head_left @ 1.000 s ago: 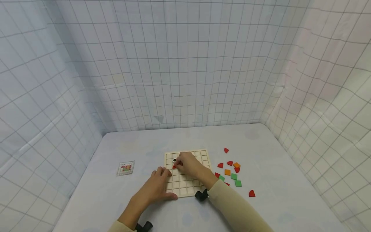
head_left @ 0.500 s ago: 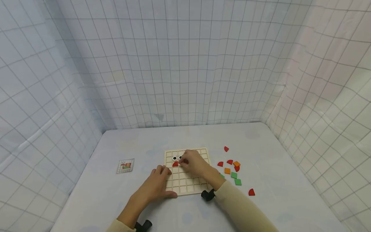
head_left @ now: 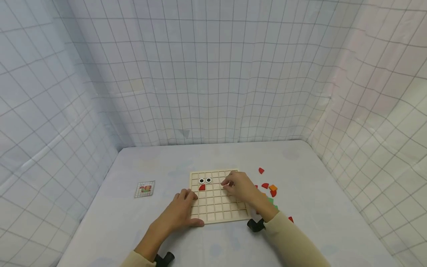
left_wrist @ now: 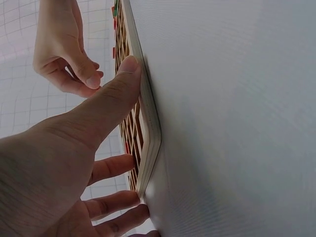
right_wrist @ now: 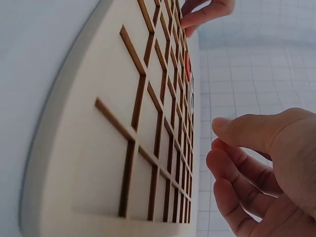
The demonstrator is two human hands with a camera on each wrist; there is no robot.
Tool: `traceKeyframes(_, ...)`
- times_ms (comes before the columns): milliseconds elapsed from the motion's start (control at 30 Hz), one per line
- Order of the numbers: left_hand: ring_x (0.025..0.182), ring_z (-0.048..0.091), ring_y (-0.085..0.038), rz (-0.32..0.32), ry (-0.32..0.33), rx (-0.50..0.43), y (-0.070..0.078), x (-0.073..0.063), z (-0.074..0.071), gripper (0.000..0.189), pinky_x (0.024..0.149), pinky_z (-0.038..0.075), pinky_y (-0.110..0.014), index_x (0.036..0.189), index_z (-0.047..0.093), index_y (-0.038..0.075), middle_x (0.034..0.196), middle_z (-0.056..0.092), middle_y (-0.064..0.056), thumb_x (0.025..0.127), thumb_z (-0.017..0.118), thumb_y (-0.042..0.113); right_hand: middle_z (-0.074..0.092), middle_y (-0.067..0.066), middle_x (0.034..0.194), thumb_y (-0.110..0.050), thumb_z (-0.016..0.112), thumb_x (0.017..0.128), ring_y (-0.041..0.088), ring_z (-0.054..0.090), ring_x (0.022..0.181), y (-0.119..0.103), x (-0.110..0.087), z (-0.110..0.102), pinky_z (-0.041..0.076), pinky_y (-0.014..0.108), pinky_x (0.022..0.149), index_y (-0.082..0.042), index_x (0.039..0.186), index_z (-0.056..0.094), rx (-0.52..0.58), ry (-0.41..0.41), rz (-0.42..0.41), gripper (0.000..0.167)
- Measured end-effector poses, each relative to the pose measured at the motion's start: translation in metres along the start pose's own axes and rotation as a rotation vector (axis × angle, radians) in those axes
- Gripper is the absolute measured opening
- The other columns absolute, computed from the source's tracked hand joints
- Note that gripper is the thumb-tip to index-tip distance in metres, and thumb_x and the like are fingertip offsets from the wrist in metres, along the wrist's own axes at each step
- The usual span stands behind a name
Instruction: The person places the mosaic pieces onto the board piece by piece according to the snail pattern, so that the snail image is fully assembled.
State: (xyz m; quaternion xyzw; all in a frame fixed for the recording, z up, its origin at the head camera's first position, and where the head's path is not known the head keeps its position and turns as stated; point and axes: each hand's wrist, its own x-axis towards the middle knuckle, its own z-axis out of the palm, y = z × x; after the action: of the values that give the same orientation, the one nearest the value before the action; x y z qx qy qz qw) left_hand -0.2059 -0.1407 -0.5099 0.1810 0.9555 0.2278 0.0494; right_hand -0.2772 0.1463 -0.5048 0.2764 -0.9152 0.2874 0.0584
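A cream board (head_left: 213, 213) divided into square cells lies mid-table. Two white discs with black centres (head_left: 201, 181) occupy neighbouring cells at its upper left, and a red quarter-circle tile (head_left: 202, 187) sits just below the left disc. My left hand (head_left: 182, 211) steadies the board's near left corner: the straight thumb (left_wrist: 111, 96) presses the front rim, the spread fingers touch the left side. Over the board's right half hovers my right hand (head_left: 242, 187), fingers loosely bent. In the right wrist view nothing shows between its thumb (right_wrist: 247, 129) and fingertips.
Right of the board lie several loose tiles: red quarter circles (head_left: 261, 170), an orange square (head_left: 273, 187) and green squares (head_left: 270, 200), some hidden behind the right arm. A small picture card (head_left: 145, 189) lies at left. Gridded white curtains (head_left: 213, 92) enclose the table.
My right hand has let go of the red tile in its cell and moved right across the board, uncovering the second disc. The left hand keeps its place at the corner.
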Motion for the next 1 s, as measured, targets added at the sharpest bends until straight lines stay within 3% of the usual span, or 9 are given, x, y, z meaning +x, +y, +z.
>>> traceKeyframes(333,0.116,0.059,-0.036,0.012,0.004,-0.005,0.001,-0.001,-0.002,0.087,0.104,0.060,-0.062,0.138,0.065,0.009,0.143,0.060,-0.017,0.075,0.110,0.051,0.080,0.002,0.109,-0.006,0.086,0.104,0.011,0.074,0.093,0.026,-0.026,-0.022,0.059,0.021,0.077,-0.007,0.115,0.090,0.020,-0.020,0.141,0.011)
traceKeyframes(567,0.118,0.059,-0.036,0.009,0.004,-0.001,0.001,-0.001,-0.003,0.087,0.106,0.060,-0.061,0.138,0.065,0.009,0.144,0.060,-0.018,0.077,0.110,0.052,0.082,0.006,0.113,-0.006,0.087,0.103,0.013,0.075,0.092,0.044,-0.040,-0.036,0.061,0.023,0.075,-0.006,0.117,0.089,-0.009,0.018,0.164,0.013)
traceKeyframes(1000,0.118,0.059,-0.037,0.006,0.001,-0.003,0.000,-0.002,0.000,0.086,0.106,0.060,-0.061,0.138,0.066,0.008,0.145,0.059,-0.019,0.077,0.109,0.052,0.077,0.003,0.106,-0.014,0.092,0.102,0.014,0.066,0.089,0.068,-0.053,-0.051,0.057,0.024,0.074,-0.008,0.121,0.089,-0.034,-0.014,0.280,0.021)
